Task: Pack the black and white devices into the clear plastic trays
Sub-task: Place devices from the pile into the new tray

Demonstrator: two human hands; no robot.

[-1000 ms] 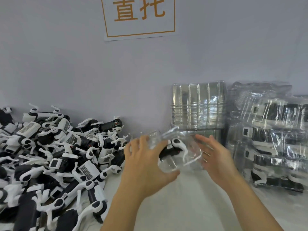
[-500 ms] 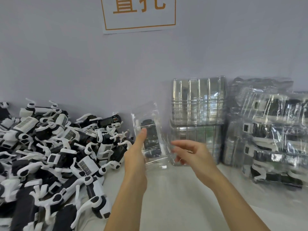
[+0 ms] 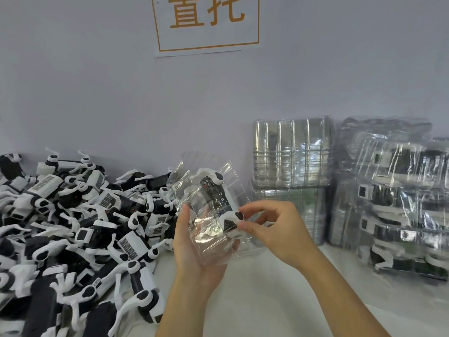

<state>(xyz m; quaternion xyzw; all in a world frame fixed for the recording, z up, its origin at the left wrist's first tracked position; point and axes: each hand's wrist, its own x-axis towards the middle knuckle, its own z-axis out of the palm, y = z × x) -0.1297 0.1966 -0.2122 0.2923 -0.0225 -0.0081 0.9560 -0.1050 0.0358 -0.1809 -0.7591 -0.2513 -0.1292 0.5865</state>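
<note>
Device (image 3: 217,200) under inspection, black-bodied with white arms, sits inside the clear tray (image 3: 209,229) that I hold up over the table (image 3: 267,300), in front of my chest and between both hands. Its long axis runs diagonally, upper end tilted away toward the wall, lower end nearest my right hand (image 3: 274,229). My left hand (image 3: 194,249) cradles the tray from beneath and from the left, thumb up along its near-left edge, fingers curled under its base. My right hand pinches the device's lower white arm, at the black pad, between thumb and forefinger; the remaining fingers are curled loosely. I judge the device not yet fully seated, so the coming move is a short push down and inward by the right hand, which is the nearer one. Tray walls are thin and flexible, and could buckle under pressure. Loose devices (image 3: 73,227) lie heaped to my left, near the left forearm. Empty tray stacks (image 3: 291,154) stand just behind the right hand; packed trays (image 3: 393,203) are piled further right. Bare table below my wrists offers room to set down.
</note>
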